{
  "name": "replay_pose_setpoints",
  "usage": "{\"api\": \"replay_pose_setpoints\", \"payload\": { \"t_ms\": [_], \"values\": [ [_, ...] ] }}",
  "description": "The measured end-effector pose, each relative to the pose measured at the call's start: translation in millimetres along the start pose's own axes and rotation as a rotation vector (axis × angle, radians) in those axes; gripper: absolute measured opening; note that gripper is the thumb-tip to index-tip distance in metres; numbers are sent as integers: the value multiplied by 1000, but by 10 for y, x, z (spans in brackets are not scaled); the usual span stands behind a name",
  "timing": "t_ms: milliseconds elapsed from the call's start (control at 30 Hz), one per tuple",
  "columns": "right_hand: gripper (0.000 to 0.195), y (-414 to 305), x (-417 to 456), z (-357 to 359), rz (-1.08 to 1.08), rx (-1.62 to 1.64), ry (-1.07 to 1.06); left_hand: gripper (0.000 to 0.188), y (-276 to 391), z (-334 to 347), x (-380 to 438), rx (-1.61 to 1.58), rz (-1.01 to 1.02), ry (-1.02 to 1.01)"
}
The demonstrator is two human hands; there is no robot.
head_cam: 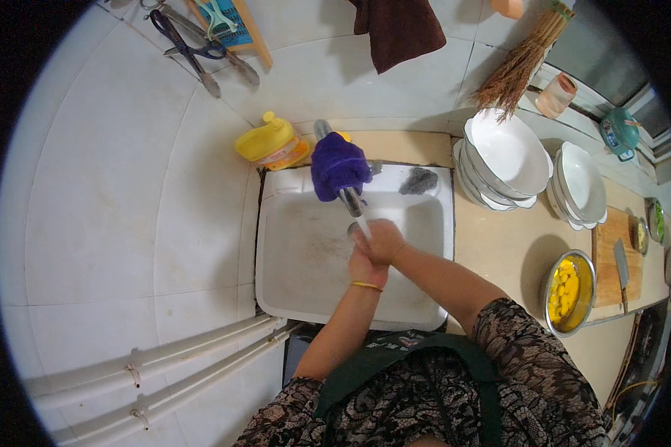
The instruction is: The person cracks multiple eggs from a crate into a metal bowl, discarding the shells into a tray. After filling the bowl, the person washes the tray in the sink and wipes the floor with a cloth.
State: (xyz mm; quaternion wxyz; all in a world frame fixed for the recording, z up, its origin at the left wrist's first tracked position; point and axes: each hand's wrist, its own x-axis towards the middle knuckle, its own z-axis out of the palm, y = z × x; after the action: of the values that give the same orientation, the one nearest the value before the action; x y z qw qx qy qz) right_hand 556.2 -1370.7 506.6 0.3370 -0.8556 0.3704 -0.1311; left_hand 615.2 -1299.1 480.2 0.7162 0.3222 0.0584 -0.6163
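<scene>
Water runs from a metal faucet [351,202] onto both hands above the white sink [302,279]. My right hand [384,240] lies over my left hand [366,262], and the two touch under the stream. The left wrist wears a yellow bangle [367,285]. No object shows plainly between the palms, and the fingers are partly hidden and blurred. A purple cloth [341,166] is wrapped around the faucet just above its spout.
Yellow soap bottles [271,142] stand behind the sink's left corner, and a dark scouring pad [418,181] lies on its back rim. To the right are stacked white bowls [506,151], a metal bowl of egg yolks [565,288], and a cleaver [620,262] on a wooden board [604,251].
</scene>
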Motion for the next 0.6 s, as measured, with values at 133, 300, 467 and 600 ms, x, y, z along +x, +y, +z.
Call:
{"api": "replay_pose_setpoints", "payload": {
  "t_ms": [133, 300, 467, 600],
  "values": [
    [41, 62, 57, 315, 250, 584, 210, 43, 2, 121, 77, 177, 115, 250],
    [51, 150, 106, 397, 765, 1714, -103, 48, -51, -48, 293, 681, 292, 297],
    [65, 150, 129, 271, 894, 1732, -141, 50, -237, -395, 187, 1639, 884, -106],
    [75, 190, 117, 169, 766, 1705, -336, 58, 88, -777, 386, 2350, 306, -81]
  ]
}}
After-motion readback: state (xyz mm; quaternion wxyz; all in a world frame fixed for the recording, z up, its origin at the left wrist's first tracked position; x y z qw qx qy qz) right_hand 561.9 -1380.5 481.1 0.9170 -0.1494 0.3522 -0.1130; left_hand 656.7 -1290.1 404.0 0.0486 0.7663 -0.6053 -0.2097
